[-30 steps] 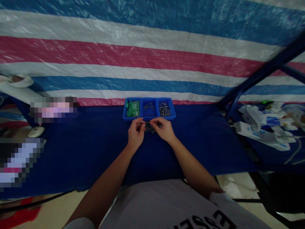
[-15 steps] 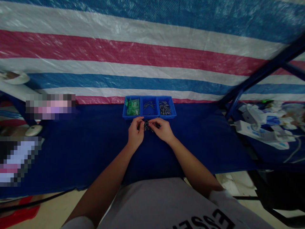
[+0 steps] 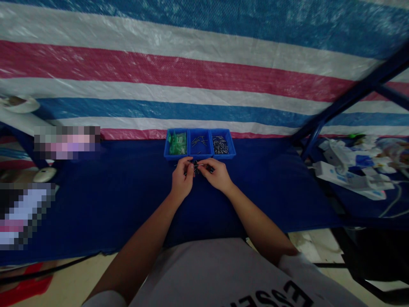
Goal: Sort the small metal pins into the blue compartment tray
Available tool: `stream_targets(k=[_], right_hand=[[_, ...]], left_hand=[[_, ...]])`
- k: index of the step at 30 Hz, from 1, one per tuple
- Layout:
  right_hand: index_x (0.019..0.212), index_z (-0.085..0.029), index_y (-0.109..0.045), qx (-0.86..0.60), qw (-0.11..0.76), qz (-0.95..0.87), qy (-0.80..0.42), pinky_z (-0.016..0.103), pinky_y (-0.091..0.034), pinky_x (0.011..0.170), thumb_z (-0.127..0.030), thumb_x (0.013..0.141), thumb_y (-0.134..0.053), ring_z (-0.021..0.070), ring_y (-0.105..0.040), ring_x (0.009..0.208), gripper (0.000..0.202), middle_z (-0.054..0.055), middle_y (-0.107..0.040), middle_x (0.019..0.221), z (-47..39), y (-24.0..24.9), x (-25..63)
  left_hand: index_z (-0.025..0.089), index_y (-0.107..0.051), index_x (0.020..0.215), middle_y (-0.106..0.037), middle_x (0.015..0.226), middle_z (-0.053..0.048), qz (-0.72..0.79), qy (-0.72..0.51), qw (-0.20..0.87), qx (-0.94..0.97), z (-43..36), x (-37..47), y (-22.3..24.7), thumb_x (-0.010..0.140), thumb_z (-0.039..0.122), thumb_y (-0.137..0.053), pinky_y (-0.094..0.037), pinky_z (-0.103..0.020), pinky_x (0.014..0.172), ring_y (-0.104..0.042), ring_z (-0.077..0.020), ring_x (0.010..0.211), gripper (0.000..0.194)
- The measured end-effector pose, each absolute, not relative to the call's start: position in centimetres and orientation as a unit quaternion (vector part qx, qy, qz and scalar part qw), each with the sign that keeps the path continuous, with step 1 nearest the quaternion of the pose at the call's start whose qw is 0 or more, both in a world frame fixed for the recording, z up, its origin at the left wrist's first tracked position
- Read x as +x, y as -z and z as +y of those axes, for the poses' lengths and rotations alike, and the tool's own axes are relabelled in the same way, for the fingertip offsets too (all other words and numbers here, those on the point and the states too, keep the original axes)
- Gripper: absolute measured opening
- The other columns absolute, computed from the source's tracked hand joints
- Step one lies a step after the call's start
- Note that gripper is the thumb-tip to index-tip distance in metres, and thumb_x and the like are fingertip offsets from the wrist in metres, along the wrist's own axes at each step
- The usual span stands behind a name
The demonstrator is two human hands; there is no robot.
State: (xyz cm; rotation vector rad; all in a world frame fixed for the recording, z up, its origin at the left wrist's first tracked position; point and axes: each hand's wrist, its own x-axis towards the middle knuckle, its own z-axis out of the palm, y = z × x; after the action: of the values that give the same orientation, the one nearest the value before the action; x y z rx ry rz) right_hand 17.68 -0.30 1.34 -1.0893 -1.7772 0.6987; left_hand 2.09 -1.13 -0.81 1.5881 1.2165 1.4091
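Observation:
My left hand is closed, thumb and fingers pinched together above the table; what sits between them is too small to name. Opposite it, my right hand pinches a thin metal pin, screw-like in shape, pointing toward the left fingertips. Below and between both hands lies a pile of small dark and silver metal pieces, partly hidden by the fingers. Just beyond stands a blue three-part tray. Green packets fill its left compartment, a few thin pins the middle, and many short metal pieces the right.
A dark blue cloth covers the table. Behind the tray hangs a striped plastic sheet. White boxes and wrappings lie to the right, beside a blue metal frame. At the left are a white mouse-like object and blurred-out items.
The right fingertips and the pin have shifted slightly left, closer to my left hand. The tray has stayed in place.

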Motion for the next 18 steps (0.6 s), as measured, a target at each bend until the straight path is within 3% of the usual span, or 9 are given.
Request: stream_targets(k=[9,18], right_hand=[[0.098,-0.021,-0.071,-0.445,0.445,-0.732,-0.260,0.028,-0.052,0.069,-0.024,0.087,-0.062,0.0153,-0.065,0.076,0.014,0.006,-0.071,0.091,-0.33,-1.03,17.62],[0.100,-0.021,-0.071,-0.441,0.441,-0.734,-0.270,0.029,-0.053,0.071,-0.025,0.087,-0.062,0.0158,-0.065,0.077,0.016,0.006,-0.071,0.093,-0.33,-0.91,17.60]], left_hand=[[0.020,-0.055,0.104,-0.060,0.076,0.002,0.443,-0.554,0.354,0.609,-0.75,2.22,1.32,0.091,0.028,-0.052,-0.047,-0.021,0.056,-0.056,-0.0068,0.054,0.015],[0.020,-0.055,0.102,-0.051,0.056,0.008,0.483,-0.528,0.349,0.605,-1.13,2.13,0.84,0.093,0.031,-0.049,-0.041,-0.018,0.048,-0.049,-0.0063,0.044,0.015]])
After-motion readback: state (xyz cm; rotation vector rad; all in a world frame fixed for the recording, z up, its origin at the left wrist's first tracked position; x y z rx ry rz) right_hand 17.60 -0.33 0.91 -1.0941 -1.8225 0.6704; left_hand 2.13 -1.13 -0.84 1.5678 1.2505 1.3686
